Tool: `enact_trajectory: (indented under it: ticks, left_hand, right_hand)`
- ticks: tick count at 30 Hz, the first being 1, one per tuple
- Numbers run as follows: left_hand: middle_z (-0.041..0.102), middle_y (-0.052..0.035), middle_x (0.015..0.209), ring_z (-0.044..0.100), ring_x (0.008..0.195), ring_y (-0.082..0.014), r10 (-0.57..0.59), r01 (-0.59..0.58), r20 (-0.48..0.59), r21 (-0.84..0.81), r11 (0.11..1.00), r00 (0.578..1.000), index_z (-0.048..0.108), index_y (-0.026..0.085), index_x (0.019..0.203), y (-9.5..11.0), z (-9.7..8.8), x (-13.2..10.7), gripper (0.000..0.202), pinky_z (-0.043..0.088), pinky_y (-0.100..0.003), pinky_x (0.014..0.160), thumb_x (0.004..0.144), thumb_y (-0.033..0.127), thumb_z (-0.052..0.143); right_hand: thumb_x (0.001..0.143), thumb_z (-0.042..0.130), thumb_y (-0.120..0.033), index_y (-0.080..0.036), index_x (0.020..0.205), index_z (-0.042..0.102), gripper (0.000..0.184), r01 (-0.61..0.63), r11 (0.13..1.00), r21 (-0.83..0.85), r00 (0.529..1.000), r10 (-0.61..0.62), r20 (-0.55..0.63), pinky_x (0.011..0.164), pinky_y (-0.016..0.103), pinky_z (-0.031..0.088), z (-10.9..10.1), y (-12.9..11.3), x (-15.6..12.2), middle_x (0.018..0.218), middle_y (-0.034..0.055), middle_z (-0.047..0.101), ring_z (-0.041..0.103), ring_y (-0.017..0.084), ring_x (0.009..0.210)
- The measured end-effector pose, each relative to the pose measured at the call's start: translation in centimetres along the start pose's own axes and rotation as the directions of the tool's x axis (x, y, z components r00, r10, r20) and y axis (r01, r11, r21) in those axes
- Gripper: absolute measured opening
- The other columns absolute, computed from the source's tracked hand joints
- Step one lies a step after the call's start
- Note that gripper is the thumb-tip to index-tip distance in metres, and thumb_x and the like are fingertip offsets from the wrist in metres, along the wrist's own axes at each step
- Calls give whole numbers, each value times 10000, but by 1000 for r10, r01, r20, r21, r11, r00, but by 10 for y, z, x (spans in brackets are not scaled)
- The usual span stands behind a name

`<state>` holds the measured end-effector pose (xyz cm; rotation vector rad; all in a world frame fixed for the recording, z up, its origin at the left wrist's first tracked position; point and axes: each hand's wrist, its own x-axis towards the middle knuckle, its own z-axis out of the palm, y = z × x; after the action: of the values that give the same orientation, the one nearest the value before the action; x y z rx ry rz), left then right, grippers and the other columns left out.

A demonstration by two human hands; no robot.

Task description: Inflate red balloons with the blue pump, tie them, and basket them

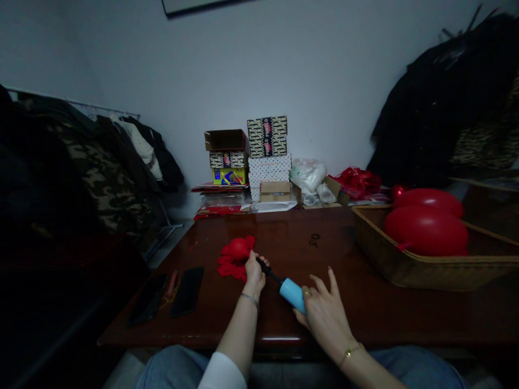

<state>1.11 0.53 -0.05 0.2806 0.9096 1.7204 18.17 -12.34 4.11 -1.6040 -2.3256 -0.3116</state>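
A light-blue hand pump (pixel 292 293) lies slanted over the dark wooden table (pixel 284 319), its black nozzle pointing up-left. My right hand (pixel 324 308) grips the blue barrel, with the index and middle fingers lifted. My left hand (pixel 254 273) is closed around the black nozzle tip, pinching the neck of a small red balloon (pixel 239 248) that is partly swollen. That balloon rests on a pile of flat red balloons (pixel 230 266) just left of my left hand.
A wicker basket (pixel 389 259) at the right holds two inflated red balloons (pixel 425 229). Two dark phones (pixel 187 290) and a pink pen lie at the left. Stacked boxes (pixel 267 156), bags and red packaging line the far edge. Clothes hang on both sides.
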Motion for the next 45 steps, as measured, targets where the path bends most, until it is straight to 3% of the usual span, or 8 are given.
enact_trajectory:
  ticks: [6,10,17,23,28,37,45]
  left_hand:
    - [468,24,497,494,416,-118,-16,16,21,-9,1000,1000,431,183,709,-12,3,-8,318,422,-238,444,826,453,551]
    - [446,43,485,438,372,-88,24,-24,-7,10,1000,1000,424,183,698,-15,-1,-4,349,348,-200,389,795,479,582]
    - [430,55,479,404,351,-75,27,-27,-15,26,999,1000,411,187,712,-3,-7,8,270,307,-186,377,864,392,497]
    - [425,61,463,420,345,-79,72,-71,-49,17,997,996,416,183,702,14,-9,20,281,303,-182,377,828,397,546]
    - [427,67,476,422,347,-72,54,-55,-57,-12,998,997,420,181,710,13,-8,21,309,308,-182,385,775,417,608]
    - [433,58,484,424,361,-74,46,-46,-60,3,999,997,415,183,711,11,-4,15,263,324,-190,397,835,381,536]
    - [459,35,487,448,378,-95,-5,5,-15,32,999,1000,419,184,711,-11,3,-3,242,359,-208,404,879,350,476]
  right_hand:
    - [776,539,-396,-147,900,682,313,-10,1000,-13,1000,10,-1,1104,533,-15,0,-12,22,863,117,701,515,293,1084]
    - [758,562,-405,-141,933,674,336,-4,1000,-7,1000,4,-8,1099,535,-17,6,-15,23,842,112,702,514,297,1080]
    - [754,575,-458,-128,999,657,420,-13,999,41,1000,14,-14,1100,540,-16,8,-5,6,894,119,701,510,293,1104]
    - [759,577,-459,-145,1003,656,406,-20,997,71,998,24,-58,1115,524,-11,3,13,-19,864,92,708,520,282,1103]
    - [761,573,-455,-145,987,663,394,-32,998,61,998,36,-60,1119,525,-4,-2,15,-26,851,90,708,529,283,1092]
    - [766,563,-413,-157,934,673,325,-34,999,-2,998,34,-46,1111,536,-10,-4,7,-9,870,95,708,520,288,1101]
    - [770,549,-386,-133,914,675,317,-37,999,-18,999,37,-5,1102,544,-15,4,-8,18,860,117,698,510,297,1102]
